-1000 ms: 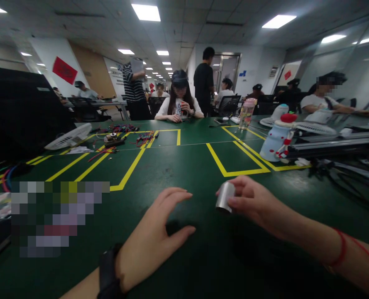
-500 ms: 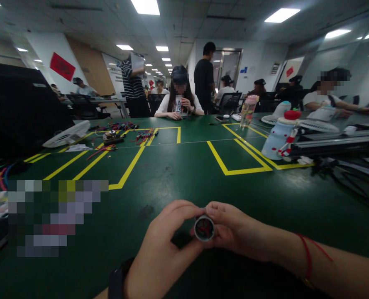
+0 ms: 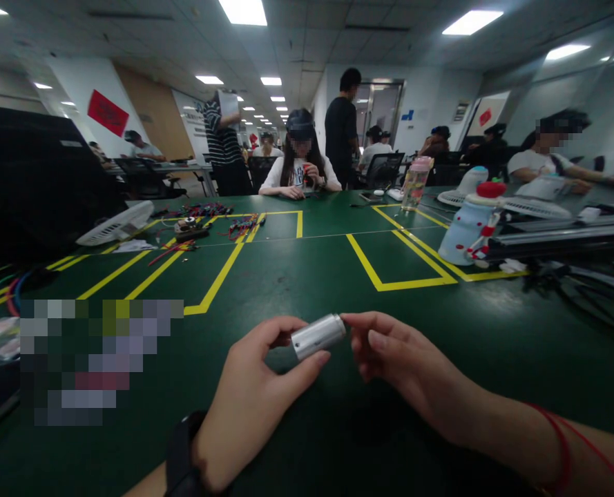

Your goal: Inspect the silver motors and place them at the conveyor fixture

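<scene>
Above the green table, my left hand [image 3: 257, 393] grips a short silver metal cylinder [image 3: 317, 337] between thumb and fingers. The cylinder lies tilted, its right end raised, and a small dark hole shows on its side near the left end. My right hand [image 3: 410, 366] has its index finger stretched to the cylinder's right end, where the fingertip appears to touch the rim. The thumb stands apart from that finger, the other fingers are loosely bent, and nothing is held there. The cylinder's far side is hidden.
The green table [image 3: 265, 276] carries yellow tape lines. Bundles of coloured wires [image 3: 197, 210] and a white fan [image 3: 117, 224] lie at the left. A blue bottle [image 3: 462, 231], a clear bottle [image 3: 416, 185] and metal rails [image 3: 550, 235] stand or lie at the right. A person [image 3: 300, 159] sits opposite.
The cylinder has turned from its open end facing me to lying sideways. My right hand has let go its grip and shifted right, leaving the index finger at the end.
</scene>
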{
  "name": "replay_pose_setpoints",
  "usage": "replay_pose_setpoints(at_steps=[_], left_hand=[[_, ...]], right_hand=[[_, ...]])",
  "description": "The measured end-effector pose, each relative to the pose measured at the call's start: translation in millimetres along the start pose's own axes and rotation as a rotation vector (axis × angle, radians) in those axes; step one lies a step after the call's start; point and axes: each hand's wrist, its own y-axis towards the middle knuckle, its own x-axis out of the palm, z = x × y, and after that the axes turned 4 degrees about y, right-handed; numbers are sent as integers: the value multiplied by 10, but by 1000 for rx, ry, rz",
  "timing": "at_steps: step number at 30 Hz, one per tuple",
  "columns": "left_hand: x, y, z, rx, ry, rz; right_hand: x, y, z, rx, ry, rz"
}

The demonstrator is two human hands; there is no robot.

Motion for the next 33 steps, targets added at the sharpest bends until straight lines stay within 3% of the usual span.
replay_pose_setpoints(at_steps=[6, 9, 14, 21, 28, 31, 33], left_hand=[[82, 74, 18, 145, 53, -192], [163, 104, -42, 185, 143, -219], [202, 103, -136, 180, 219, -257], [21, 173, 57, 190, 93, -173], [-38, 261, 138, 168, 54, -156], [-97, 281, 80, 123, 25, -70], [-103, 278, 6, 94, 53, -72]], right_hand=[[-51, 23, 30, -428, -700, -94], [-89, 76, 100, -555, -862, -75], [-166, 172, 235, -505, -860, -141], [-179, 239, 309, -281, -729, -94], [-169, 256, 303, -310, -787, -83], [-158, 231, 270, -338, -840, -57], [-160, 216, 248, -359, -872, -31]])
